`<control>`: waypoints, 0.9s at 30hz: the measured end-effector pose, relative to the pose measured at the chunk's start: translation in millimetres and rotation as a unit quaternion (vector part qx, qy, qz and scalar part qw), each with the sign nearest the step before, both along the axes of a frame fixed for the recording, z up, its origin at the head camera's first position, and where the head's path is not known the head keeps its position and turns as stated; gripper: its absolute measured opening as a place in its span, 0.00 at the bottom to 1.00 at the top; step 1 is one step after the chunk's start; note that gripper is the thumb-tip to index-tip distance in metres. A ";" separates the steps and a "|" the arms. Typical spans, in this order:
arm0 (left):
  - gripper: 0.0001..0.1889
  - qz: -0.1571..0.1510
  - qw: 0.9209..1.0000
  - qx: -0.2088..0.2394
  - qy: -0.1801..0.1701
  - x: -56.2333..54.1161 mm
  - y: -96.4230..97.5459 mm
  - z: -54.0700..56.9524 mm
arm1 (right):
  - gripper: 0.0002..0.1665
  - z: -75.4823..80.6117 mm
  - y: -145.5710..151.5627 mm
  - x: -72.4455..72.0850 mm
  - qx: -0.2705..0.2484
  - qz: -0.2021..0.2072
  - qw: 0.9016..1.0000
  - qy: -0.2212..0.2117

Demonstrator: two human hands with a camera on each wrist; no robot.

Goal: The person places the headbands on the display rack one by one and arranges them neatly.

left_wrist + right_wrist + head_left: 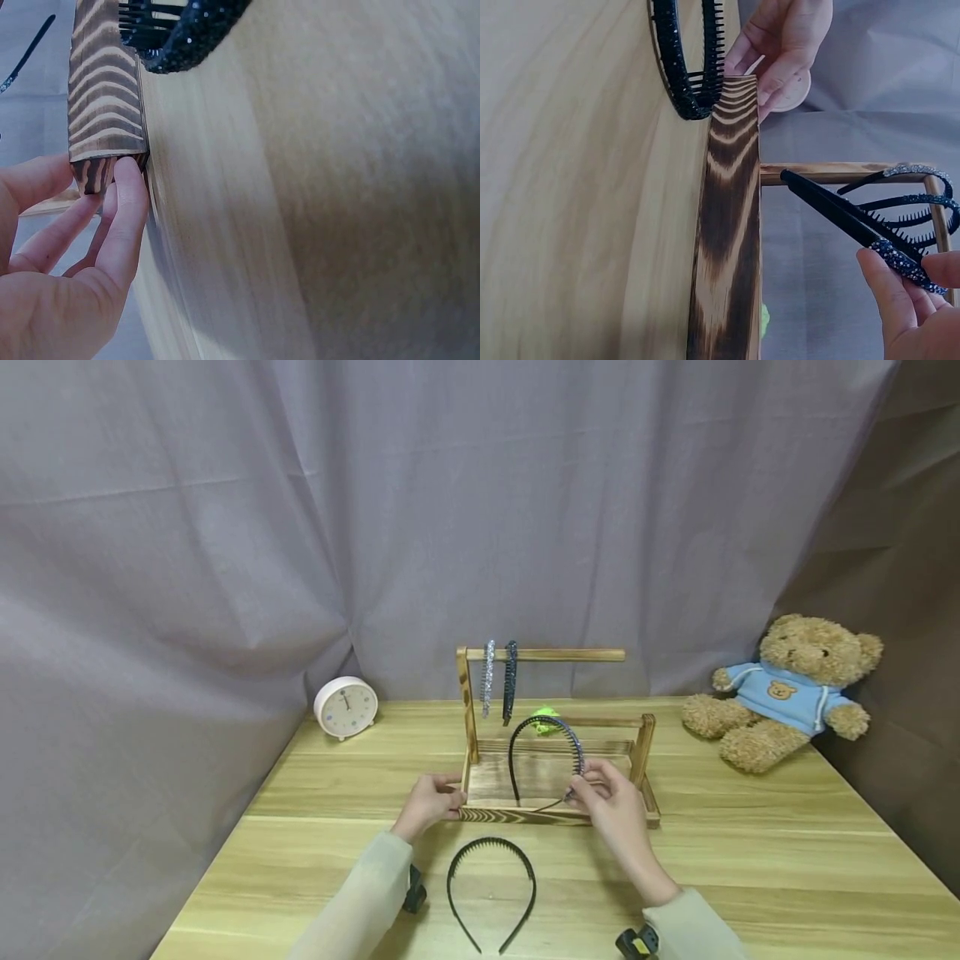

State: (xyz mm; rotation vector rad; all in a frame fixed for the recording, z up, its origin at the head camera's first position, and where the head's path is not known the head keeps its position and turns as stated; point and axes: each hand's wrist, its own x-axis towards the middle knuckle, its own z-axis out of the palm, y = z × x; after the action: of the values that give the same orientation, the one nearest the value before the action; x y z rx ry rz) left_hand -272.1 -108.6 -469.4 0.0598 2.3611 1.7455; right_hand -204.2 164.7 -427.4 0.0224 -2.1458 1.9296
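My left hand point(431, 802) grips the front left corner of a wooden rack point(525, 816), thumb on one side and fingers on the other, as the left wrist view shows. With my right hand point(617, 802) I pinch a black toothed headband point(889, 259) by its blue-glittered side; its arch stands over the rack's tray in the head view. Two more headbands hang on the rack's upper bar point(577, 655): a silver glittery one point(488, 681) and a dark blue glittery one point(510, 681). Close in front of the rack lies a black glittery headband point(491, 841).
At the back left stands a round white clock point(346, 707). A teddy bear point(787, 693) in a blue top sits at the back right. Something bright green point(547, 718) shows behind the held headband. Grey curtain point(465, 527) hangs behind the table.
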 end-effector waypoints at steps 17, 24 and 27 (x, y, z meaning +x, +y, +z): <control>0.23 0.002 1.000 0.004 -0.001 -0.1 -0.3 -1.3 | 0.11 -1.9 -9.4 -7.8 0.026 -0.031 0.999 0.030; 0.24 -0.006 1.000 0.020 0.003 -0.9 -0.7 -2.9 | 0.11 -2.6 -9.6 -9.0 0.018 -0.042 0.998 0.030; 0.24 -0.009 1.000 0.018 0.002 -2.0 -0.5 -2.4 | 0.11 -2.0 -9.0 -9.1 0.013 -0.046 0.998 0.029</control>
State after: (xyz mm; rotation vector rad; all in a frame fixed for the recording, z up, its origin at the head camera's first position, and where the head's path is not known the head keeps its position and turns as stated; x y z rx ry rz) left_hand -274.2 -109.0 -471.8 0.0885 2.3244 1.7815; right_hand -213.3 155.7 -429.4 -0.0141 -2.0974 1.8275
